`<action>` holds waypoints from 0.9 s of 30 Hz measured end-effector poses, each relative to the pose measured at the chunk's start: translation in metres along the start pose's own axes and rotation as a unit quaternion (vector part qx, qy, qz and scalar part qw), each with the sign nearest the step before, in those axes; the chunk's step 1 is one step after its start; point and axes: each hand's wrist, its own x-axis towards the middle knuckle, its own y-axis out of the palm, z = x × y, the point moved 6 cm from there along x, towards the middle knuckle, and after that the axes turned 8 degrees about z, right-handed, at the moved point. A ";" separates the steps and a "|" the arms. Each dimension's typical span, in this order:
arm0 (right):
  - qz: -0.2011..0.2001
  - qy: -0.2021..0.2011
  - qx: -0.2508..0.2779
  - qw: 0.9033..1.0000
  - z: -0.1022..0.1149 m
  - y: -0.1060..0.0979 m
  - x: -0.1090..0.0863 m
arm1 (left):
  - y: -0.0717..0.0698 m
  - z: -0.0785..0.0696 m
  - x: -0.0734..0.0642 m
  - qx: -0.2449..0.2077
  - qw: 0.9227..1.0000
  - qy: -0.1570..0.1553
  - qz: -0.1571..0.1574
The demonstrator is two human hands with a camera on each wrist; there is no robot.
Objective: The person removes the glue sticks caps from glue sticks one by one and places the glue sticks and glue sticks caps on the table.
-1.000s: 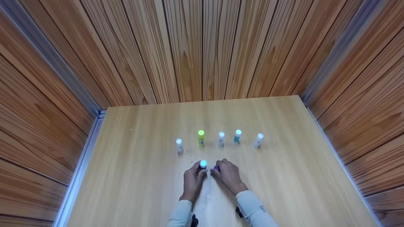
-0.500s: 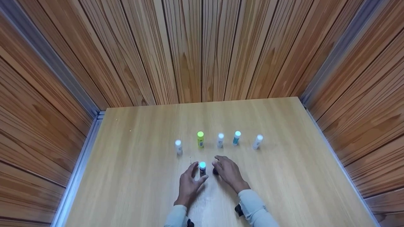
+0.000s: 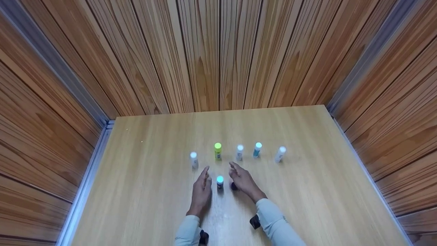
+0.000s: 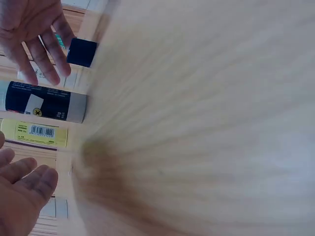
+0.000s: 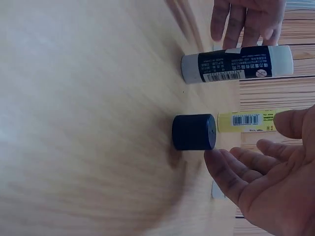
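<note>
A dark-labelled glue stick (image 3: 220, 183) stands upright between the two hands, its pale top uncovered in the right wrist view. Close to its right a dark blue cap (image 5: 194, 132) stands on the table; in the head view the cap (image 3: 234, 186) is partly covered by the right hand. To the left of the glue stick is my left hand (image 3: 201, 191), fingers extended, holding nothing. My right hand (image 3: 244, 180) is beside the cap with relaxed fingers and nothing in its grasp. One fingertip appears very near the cap; whether they touch, I cannot tell.
Behind the hands several glue sticks stand in a loose row: a white one (image 3: 194, 160) at left, a yellow-green one (image 3: 217, 152), and others including a teal-labelled one (image 3: 257, 150) and a tilted-looking white one (image 3: 280, 154). Wood-panelled walls (image 3: 205, 61) enclose the table (image 3: 143, 184).
The left hand has let go of the dark glue stick and drawn away to the left. The right hand has released the cap, leaving it on the table, and its fingers have extended forward.
</note>
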 end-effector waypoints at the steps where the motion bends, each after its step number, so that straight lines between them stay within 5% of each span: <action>1: 0.009 0.002 0.015 1.000 0.000 0.002 0.002 | 0.000 0.000 0.002 -0.002 1.000 -0.001 0.002; 6: 0.053 0.002 0.083 0.995 0.000 0.008 0.014 | 0.002 -0.005 0.019 -0.022 1.000 0.007 0.001; 14: 0.054 0.031 0.086 0.994 -0.001 0.005 0.027 | 0.008 -0.008 0.044 -0.073 0.997 0.014 0.017; 27: 0.045 0.051 0.107 0.992 0.005 0.012 0.043 | 0.013 0.005 0.069 -0.117 0.992 -0.051 0.023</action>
